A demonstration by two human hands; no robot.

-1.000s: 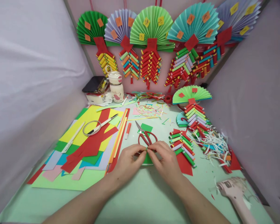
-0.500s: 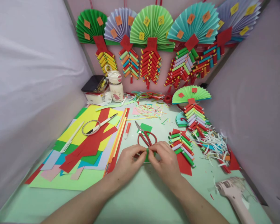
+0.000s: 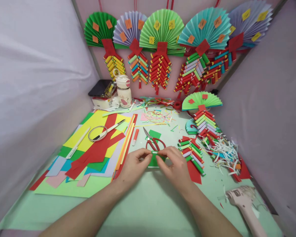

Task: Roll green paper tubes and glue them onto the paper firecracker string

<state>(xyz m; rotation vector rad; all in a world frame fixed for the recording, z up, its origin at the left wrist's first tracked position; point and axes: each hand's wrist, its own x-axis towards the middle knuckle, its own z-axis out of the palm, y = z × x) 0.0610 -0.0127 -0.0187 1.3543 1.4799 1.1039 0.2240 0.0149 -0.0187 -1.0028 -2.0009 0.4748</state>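
Observation:
Between my two hands is a small piece of green paper (image 3: 153, 160), with a pale strip along its far edge and another along its near edge. My left hand (image 3: 137, 164) pinches its left side between thumb and fingers. On the right side, my right hand (image 3: 172, 162) grips it the same way. Just beyond the fingertips lie red-handled scissors (image 3: 155, 142), blades pointing away, partly over a flat green paper piece (image 3: 154, 134). To the right of my right hand sits a bundle of rolled paper tubes (image 3: 191, 152) on red paper (image 3: 194, 171).
Coloured paper sheets (image 3: 64, 191) cover the left side, with a roll of tape (image 3: 89, 135) and pens on top. A glue gun (image 3: 244, 200) lies front right, near shredded paper (image 3: 225, 151). A white bottle (image 3: 124, 93) stands at the back. Paper fans (image 3: 162, 29) hang on the wall.
The green paper between my fingers shows more of its face now, where before it was mostly covered by my fingertips. My hands have spread slightly apart, and the view has shifted a little.

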